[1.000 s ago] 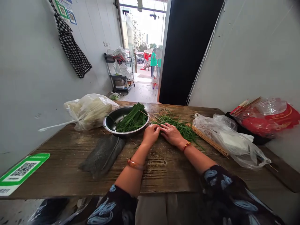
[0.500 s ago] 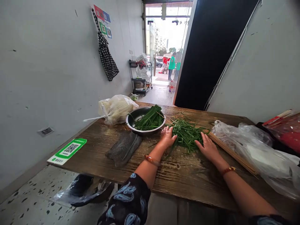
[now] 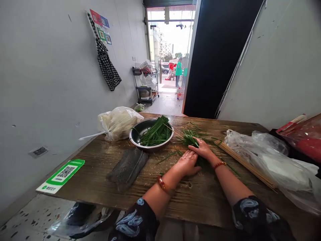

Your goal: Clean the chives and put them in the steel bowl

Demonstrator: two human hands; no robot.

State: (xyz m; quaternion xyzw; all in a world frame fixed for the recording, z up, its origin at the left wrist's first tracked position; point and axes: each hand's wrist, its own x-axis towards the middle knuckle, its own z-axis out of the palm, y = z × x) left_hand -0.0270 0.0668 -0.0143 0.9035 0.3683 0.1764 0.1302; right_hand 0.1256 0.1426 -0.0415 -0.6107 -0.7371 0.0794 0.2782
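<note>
A loose heap of long green chives (image 3: 189, 138) lies on the wooden table, squeezed into a narrower bunch between my hands. My right hand (image 3: 202, 149) lies over the bunch with its fingers curled around it from the far right. Pressed against the near left side is my left hand (image 3: 187, 163), its fingers close together and partly hidden at the tips. More chives (image 3: 157, 132) rest in a metal bowl (image 3: 134, 142) just left of my hands. Thin wooden skewers (image 3: 247, 164) lie in a bundle to the right.
A black plastic bag (image 3: 129, 165) lies flat left of my left arm. Behind it sits a tied clear bag (image 3: 117, 122) with pale contents. Crumpled plastic bags (image 3: 276, 164) fill the right side. A green QR-code card (image 3: 62, 175) lies at the left edge of the table (image 3: 160, 187).
Both hands have come together, pushing the spread chives into a tighter bunch. My right hand has moved left onto them, my left hand right and nearer. The view has shifted slightly.
</note>
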